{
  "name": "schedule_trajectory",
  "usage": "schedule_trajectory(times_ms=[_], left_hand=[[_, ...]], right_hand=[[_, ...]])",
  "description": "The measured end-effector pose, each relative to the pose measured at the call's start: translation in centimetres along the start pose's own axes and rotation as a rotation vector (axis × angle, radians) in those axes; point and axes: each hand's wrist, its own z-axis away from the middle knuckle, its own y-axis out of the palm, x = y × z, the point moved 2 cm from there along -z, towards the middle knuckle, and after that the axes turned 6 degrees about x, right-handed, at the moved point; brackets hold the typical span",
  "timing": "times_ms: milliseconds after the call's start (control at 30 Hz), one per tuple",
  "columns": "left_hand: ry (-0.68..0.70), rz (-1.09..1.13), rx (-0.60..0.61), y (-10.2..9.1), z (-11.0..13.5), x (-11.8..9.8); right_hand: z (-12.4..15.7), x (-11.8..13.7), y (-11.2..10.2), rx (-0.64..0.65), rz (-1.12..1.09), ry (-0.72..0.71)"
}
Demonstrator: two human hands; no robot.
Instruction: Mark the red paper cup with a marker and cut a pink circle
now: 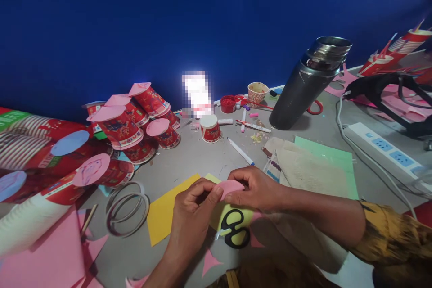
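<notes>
Between my two hands is a small pink paper disc [231, 187], pinched at its left and right edges. My left hand [192, 207] has its thumb on top of the disc and its fingers curled behind. The thumb and fingers of my right hand [251, 186] close on the other edge. Just below lie black-handled scissors [232, 229], their blades partly hidden near my left hand. They rest on a pale yellow sheet [219, 220], beside a yellow-orange sheet [162, 216]. Pink scraps [211, 263] are scattered close to me.
Red paper cups with pink paper tops [118, 126] are stacked at left, near tape rings [128, 209]. One upturned cup [211, 128] stands mid-table by loose markers [240, 150]. A dark flask [303, 90], a grey cloth [300, 166] and a power strip [384, 148] occupy the right.
</notes>
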Motion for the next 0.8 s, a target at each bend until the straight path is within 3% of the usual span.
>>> schedule_trajectory(times_ms=[333,533,633,800], left_hand=[[-0.007,0.006,-0.001,-0.1,0.2,-0.2],[-0.088,-0.018,0.119,0.2,0.2,0.3],[-0.117,-0.066,0.119,0.6,0.2,0.5],[-0.025,-0.251,0.087,1.2,0.2,-0.1]], right_hand=[[0.1,-0.2,0.3,-0.008,0.058,0.039],[0.2,-0.3,0.4,-0.081,0.078,0.018],[0.2,-0.3,0.4,-0.089,0.104,-0.006],[0.4,-0.6,0.6,-0.066,0.209,-0.029]])
